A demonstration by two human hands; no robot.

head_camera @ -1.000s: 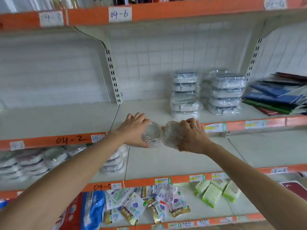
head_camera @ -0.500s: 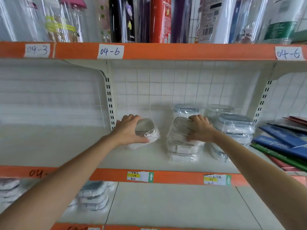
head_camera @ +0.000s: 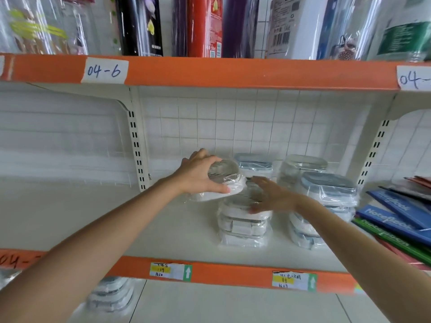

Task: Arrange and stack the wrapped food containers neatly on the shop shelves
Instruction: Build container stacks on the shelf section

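Note:
My left hand [head_camera: 199, 174] grips a plastic-wrapped clear container [head_camera: 224, 183], tilted and held in the air just above and left of the front stack of wrapped containers [head_camera: 243, 223] on the middle shelf [head_camera: 130, 227]. My right hand [head_camera: 271, 197] has straight, spread fingers and lies against the top container of that stack. A second stack with grey-blue lids [head_camera: 326, 197] stands to the right. More wrapped containers [head_camera: 253, 160] stand behind, near the tiled back wall.
Blue, green and red notebooks [head_camera: 396, 217] lie piled at the shelf's right end. Bottles and packaged goods [head_camera: 205, 26] fill the shelf above. More wrapped containers [head_camera: 112, 297] sit on the shelf below at left. The orange shelf edge [head_camera: 221, 271] carries price labels.
My right hand let go of its container on top of the front stack and its fingers straightened. My left hand carried its container rightwards, up over that stack. The camera moved closer.

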